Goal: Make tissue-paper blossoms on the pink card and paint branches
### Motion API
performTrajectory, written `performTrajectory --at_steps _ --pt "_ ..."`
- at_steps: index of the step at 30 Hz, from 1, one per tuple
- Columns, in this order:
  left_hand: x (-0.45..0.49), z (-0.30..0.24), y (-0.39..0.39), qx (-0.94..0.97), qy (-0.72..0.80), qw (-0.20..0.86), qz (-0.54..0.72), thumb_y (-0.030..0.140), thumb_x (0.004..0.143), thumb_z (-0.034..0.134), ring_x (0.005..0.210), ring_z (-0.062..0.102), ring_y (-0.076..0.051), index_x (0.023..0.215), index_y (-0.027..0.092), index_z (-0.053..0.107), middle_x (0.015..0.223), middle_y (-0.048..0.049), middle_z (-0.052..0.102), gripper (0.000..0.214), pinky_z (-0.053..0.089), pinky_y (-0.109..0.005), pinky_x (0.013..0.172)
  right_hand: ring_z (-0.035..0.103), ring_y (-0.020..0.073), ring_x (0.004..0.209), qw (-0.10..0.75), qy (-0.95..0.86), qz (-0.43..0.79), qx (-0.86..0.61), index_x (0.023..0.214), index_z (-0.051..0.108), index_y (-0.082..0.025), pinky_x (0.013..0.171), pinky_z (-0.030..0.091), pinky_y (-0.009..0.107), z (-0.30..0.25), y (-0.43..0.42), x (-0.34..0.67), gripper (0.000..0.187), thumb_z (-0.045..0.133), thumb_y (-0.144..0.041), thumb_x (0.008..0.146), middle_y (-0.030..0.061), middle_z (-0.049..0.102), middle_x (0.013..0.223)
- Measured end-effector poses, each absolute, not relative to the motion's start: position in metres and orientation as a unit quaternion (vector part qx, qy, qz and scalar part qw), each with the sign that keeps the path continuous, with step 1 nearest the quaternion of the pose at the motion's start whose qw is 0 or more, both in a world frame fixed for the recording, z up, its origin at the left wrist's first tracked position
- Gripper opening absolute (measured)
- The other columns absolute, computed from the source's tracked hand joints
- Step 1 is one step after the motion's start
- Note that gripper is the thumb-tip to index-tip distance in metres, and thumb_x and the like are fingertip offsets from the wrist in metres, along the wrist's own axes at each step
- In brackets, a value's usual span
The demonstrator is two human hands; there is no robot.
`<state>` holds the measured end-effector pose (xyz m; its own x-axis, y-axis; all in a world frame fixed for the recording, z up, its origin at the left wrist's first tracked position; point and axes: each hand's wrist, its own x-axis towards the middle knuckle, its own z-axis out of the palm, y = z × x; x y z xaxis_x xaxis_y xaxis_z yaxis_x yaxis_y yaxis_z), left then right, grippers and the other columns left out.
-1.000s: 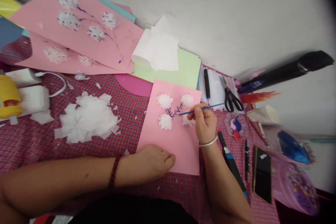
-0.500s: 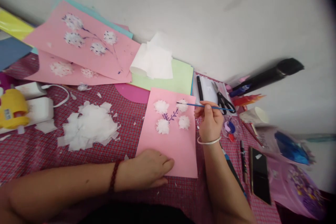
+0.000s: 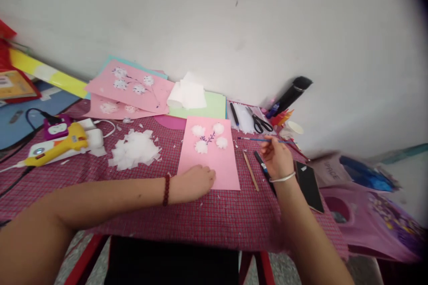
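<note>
A pink sheet [image 3: 217, 164] with three white tissue flowers and a purple painted stem lies on the red checked tablecloth [image 3: 214, 218]. My left hand [image 3: 195, 180] rests flat on the sheet's lower left corner, fingers loosely together. My right hand [image 3: 277, 158] is to the right of the sheet, above the cloth, pinching a thin blue paintbrush [image 3: 259, 139] that points left. A wooden stick [image 3: 250, 171] and a dark pen [image 3: 261, 162] lie just under that hand.
A pile of white tissue scraps [image 3: 133, 149], a yellow glue gun [image 3: 62, 147], more pink flower sheets [image 3: 130, 87], folded tissue [image 3: 187, 95], scissors [image 3: 261, 122], a black bottle [image 3: 292, 91], a phone [image 3: 309, 185] and a purple bag [image 3: 371, 218] surround the work. A white wall is behind.
My right hand has lifted the brush off the pink sheet and moved right, off its edge. The camera has pulled back and tilted up. My left hand stays on the sheet.
</note>
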<state>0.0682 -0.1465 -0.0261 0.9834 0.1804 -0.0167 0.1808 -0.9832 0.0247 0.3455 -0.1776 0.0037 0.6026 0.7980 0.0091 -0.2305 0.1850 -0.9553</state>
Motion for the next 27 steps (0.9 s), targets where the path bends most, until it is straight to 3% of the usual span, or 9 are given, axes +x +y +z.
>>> performTrajectory --at_steps 3,11,21,27 --pt "0.072 -0.029 -0.157 0.995 0.103 -0.001 -0.007 0.007 0.083 0.053 0.082 0.054 -0.021 0.089 0.011 0.058 0.094 -0.0101 0.059 0.008 0.046 -0.031 0.065 0.051 0.0075 0.043 0.729 -0.250 0.355 -0.529 0.082 0.066 -0.016 0.040 0.044 0.020 -0.017 -0.201 0.347 0.031 0.071 -0.043 0.069 -0.0023 0.062 0.058" --pt "0.033 -0.035 -0.160 0.981 0.193 0.009 0.009 0.004 0.087 0.044 0.093 0.054 -0.020 0.106 0.013 0.055 0.104 -0.0103 0.059 0.023 0.045 -0.034 0.082 0.053 0.0080 0.045 0.739 -0.225 0.363 -0.521 0.080 0.063 -0.018 0.042 0.044 0.019 -0.038 -0.226 0.349 0.023 0.069 -0.038 0.071 -0.0023 0.063 0.060" --pt "0.030 -0.034 -0.150 0.983 0.181 -0.039 -0.015 -0.002 0.081 0.045 0.079 0.055 -0.020 0.099 0.012 0.056 0.094 -0.0106 0.060 0.025 0.047 -0.029 0.062 0.054 0.0095 0.049 0.745 -0.283 0.307 -0.520 0.084 0.062 -0.017 0.048 0.044 0.023 -0.012 -0.200 0.308 0.020 0.064 -0.035 0.076 0.0009 0.068 0.067" --pt "0.025 -0.038 -0.143 0.978 0.195 0.041 0.065 0.020 0.088 0.050 0.085 0.052 -0.022 0.092 0.014 0.056 0.092 -0.0089 0.057 0.010 0.047 -0.037 0.077 0.053 0.0105 0.046 0.766 -0.254 0.266 -0.527 0.080 0.061 -0.018 0.045 0.042 0.024 -0.021 -0.196 0.315 0.019 0.064 -0.036 0.074 -0.0004 0.067 0.065"
